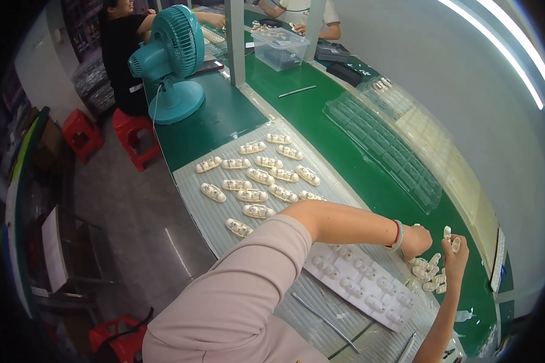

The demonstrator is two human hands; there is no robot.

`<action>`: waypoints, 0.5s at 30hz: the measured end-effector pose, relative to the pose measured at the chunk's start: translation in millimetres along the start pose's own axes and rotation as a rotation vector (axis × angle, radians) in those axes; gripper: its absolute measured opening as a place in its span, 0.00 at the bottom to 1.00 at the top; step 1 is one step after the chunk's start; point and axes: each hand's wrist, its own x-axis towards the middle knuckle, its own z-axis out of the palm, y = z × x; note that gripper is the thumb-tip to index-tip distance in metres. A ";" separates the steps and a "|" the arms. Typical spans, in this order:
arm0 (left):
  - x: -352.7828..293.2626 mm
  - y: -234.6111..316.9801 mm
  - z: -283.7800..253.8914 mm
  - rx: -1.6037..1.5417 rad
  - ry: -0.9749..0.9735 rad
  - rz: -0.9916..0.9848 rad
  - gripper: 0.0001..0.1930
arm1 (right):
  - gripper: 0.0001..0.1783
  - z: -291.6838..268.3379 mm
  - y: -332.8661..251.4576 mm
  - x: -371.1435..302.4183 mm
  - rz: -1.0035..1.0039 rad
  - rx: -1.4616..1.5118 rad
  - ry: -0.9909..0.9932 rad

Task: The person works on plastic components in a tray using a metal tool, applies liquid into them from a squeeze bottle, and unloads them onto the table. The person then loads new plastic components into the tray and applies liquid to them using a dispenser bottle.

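My right hand (pixel 456 259) is closed on small cream plastic shells (pixel 456 244), held upright between its fingers. Just left of it, my left hand (pixel 415 242) is curled shut beside a pile of similar cream shells (pixel 429 273); what its fingers hold, if anything, is hidden. A white molded tray (pixel 364 285) with rounded parts in its pockets lies below my left forearm. Farther left, several oval cream pieces (pixel 252 195) with small metal-looking parts inside are spread on a pale ribbed mat (pixel 195 175).
A teal fan (pixel 174 54) stands at the far left of the bench. Clear plastic trays (pixel 384 151) line the right side, and a clear bin (pixel 280 47) stands at the back. A thin rod (pixel 326 322) lies near me. Two people work across the bench.
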 end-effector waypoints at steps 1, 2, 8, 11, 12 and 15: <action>-0.1 2.5 -2.8 0.036 -0.051 0.030 0.12 | 0.08 -2.0 -5.4 -5.7 0.006 -0.002 -0.001; 0.0 5.4 -2.3 0.031 -0.052 0.031 0.12 | 0.08 -3.7 -11.7 -12.1 0.011 0.035 0.006; 0.3 14.2 2.8 0.097 -0.106 0.104 0.09 | 0.09 -8.8 -9.6 -38.3 0.049 0.167 0.005; 2.8 14.8 5.8 0.050 -0.038 0.106 0.10 | 0.08 -14.4 -14.8 -57.5 0.085 0.180 0.004; 3.6 15.5 5.5 0.011 -0.013 0.100 0.10 | 0.08 -17.3 -15.8 -65.0 0.093 0.193 0.011; 2.6 6.3 5.1 -0.027 0.055 0.118 0.13 | 0.08 -21.2 -21.2 -77.2 0.087 0.134 -0.020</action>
